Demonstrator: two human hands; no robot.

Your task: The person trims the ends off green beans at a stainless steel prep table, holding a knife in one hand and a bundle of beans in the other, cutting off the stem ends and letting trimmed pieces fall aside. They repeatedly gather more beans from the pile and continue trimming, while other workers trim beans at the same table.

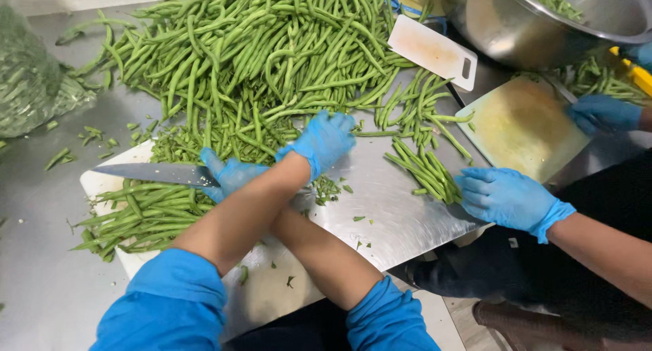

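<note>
My arms are crossed over a white cutting board (102, 182). My right hand (231, 176), in a blue glove, grips the handle of a large knife (156, 173) whose blade points left, just above a bundle of green beans (146, 212) lying on the board. My left hand (322, 142), also gloved, reaches over my right arm. It lies palm down on the near edge of the big pile of green beans (258, 52), fingers spread over them.
The steel table (394, 208) holds a small bunch of beans (424, 164) under a co-worker's gloved hand (506, 198). Their other hand (604, 113) is at a yellowish board (523, 127). A small white board (435, 52), metal bowl (536, 25) and bagged beans (27, 79) surround.
</note>
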